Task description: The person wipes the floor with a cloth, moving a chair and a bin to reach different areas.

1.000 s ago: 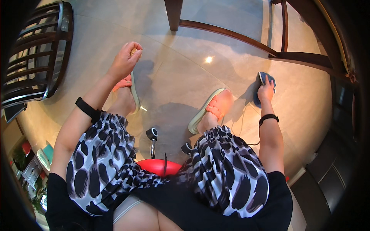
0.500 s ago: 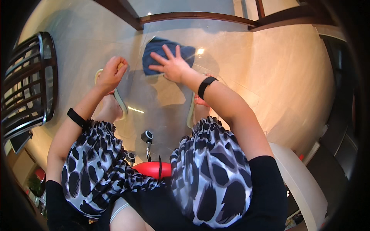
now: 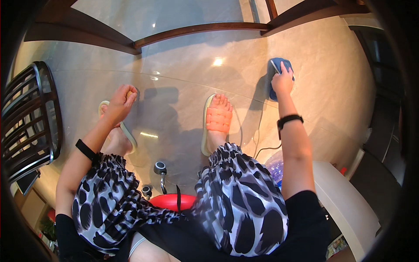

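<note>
My right hand (image 3: 283, 82) is closed on a blue cloth (image 3: 273, 94) out to the right, over the pale floor. The cloth looks bunched and narrow, with its upper part showing past my fingertips. My left hand (image 3: 120, 104) is held in a loose fist above my left slipper (image 3: 127, 136); whatever it holds, if anything, is hidden. The right slipper (image 3: 218, 120), with its woven orange strap, stands uncovered between my hands. A black band sits on each wrist.
Dark wooden furniture legs and a crossbar (image 3: 196, 29) run across the far side. A slatted dark rack (image 3: 32, 118) stands at the left. Beneath me are a red seat (image 3: 172, 202) and a caster (image 3: 160, 167). A white curved panel (image 3: 345, 205) and a thin cable (image 3: 266, 149) lie at the right.
My right hand has swept the blue cloth from the middle to the right, and its spread fingers have drawn together. The cloth looks narrower. My left hand remains in a fist.
</note>
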Motion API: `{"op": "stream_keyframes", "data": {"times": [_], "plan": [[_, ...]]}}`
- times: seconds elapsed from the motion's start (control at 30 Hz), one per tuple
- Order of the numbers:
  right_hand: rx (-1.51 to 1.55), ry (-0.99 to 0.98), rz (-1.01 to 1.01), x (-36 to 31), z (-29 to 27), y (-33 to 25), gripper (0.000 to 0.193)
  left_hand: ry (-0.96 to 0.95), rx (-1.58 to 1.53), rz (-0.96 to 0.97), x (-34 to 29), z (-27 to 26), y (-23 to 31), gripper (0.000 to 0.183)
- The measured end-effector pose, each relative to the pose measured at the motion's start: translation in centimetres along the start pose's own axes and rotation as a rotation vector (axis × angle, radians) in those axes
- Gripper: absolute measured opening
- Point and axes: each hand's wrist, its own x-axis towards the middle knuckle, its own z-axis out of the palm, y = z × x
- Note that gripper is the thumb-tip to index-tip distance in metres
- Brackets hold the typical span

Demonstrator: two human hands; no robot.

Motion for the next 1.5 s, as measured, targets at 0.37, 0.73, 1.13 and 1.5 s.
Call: {"op": "stream_keyframes", "data": {"times": [0.37, 0.73, 1.13, 1.5], "plan": [[-0.202, 0.113, -0.716, -2.0, 1.2, -16.9, 0.051, -0.053, 0.088, 0.167, 0.7, -0.8, 1.7, 0.008], [-0.135, 0.032, -0.033, -2.7, -5.8, -4.7, 0.056, -0.015, 0.025, 0.178, 2.0, -2.2, 4.3, 0.006], [-0.086, -0.03, -0.76, -14.7, 1.3, -7.0, 0.055, -0.124, 0.002, 0.104, 0.4, -0.9, 0.9, 0.005], [-0.092, 0.047, -0.233, -3.6, -2.6, 2.9, 0.045, 0.005, 0.037, 0.01, -0.5, -1.5, -2.8, 0.006]]}}
